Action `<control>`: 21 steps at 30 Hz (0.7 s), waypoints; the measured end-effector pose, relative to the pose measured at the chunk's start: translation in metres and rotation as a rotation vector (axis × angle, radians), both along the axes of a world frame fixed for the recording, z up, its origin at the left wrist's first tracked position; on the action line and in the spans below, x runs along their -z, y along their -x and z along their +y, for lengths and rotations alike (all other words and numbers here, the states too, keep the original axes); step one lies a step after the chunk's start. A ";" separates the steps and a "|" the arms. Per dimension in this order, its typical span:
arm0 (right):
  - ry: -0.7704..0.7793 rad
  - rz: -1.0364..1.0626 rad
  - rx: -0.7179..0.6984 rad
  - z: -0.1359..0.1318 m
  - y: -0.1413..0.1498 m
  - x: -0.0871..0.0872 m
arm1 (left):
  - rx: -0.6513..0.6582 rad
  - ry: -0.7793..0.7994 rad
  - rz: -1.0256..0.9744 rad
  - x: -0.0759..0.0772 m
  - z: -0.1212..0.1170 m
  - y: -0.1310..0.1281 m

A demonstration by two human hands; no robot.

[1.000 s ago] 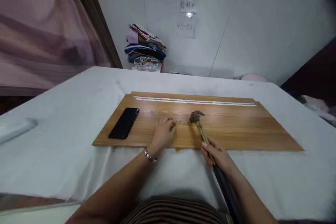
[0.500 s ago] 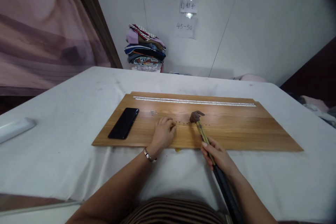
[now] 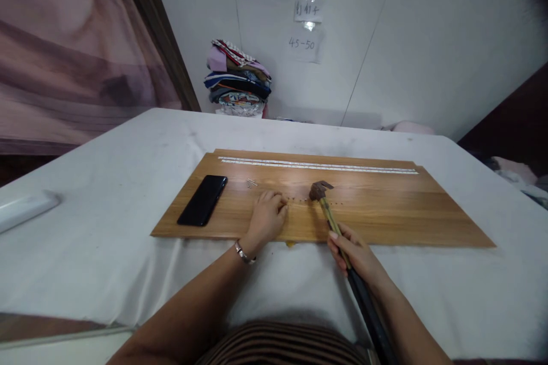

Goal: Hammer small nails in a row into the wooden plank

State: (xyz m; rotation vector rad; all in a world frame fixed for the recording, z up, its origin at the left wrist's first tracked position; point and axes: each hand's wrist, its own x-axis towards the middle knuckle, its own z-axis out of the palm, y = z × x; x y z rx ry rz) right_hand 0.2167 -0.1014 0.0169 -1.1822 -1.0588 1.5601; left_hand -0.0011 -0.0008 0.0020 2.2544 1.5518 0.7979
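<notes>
My right hand (image 3: pixel 353 251) is wrapped round the handle of a claw hammer (image 3: pixel 335 222), its rusty head over the middle of a wooden board (image 3: pixel 385 217). My left hand (image 3: pixel 269 215) rests on the board left of the hammer, fingers curled together; whatever they pinch is too small or hidden to make out. A row of small nail heads (image 3: pixel 300 199) runs along the board between my left fingertips and the hammer head, and on to its right. Behind my left hand lies a small pile of loose nails (image 3: pixel 252 183).
A black phone (image 3: pixel 202 200) lies on the board's left part. Two white measuring strips (image 3: pixel 317 166) run along its far edge. The board lies on a white-covered table (image 3: pixel 107 182). At the far left is a white roll (image 3: pixel 28 208); folded clothes (image 3: pixel 238 80) are stacked beyond the table.
</notes>
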 end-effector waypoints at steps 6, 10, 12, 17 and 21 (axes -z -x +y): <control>0.002 -0.001 0.001 -0.001 0.000 0.000 | -0.003 -0.006 0.006 0.001 0.000 0.000; 0.011 -0.019 -0.015 0.000 -0.001 0.000 | -0.003 -0.008 0.009 0.002 0.001 0.000; 0.013 -0.029 -0.008 0.001 0.000 -0.001 | -0.001 -0.018 0.010 0.004 0.001 0.001; 0.013 -0.015 0.022 0.001 0.001 -0.005 | 0.003 -0.030 0.016 0.006 0.002 0.001; 0.011 -0.018 0.018 0.000 0.002 -0.006 | 0.000 -0.020 0.015 0.004 0.001 0.001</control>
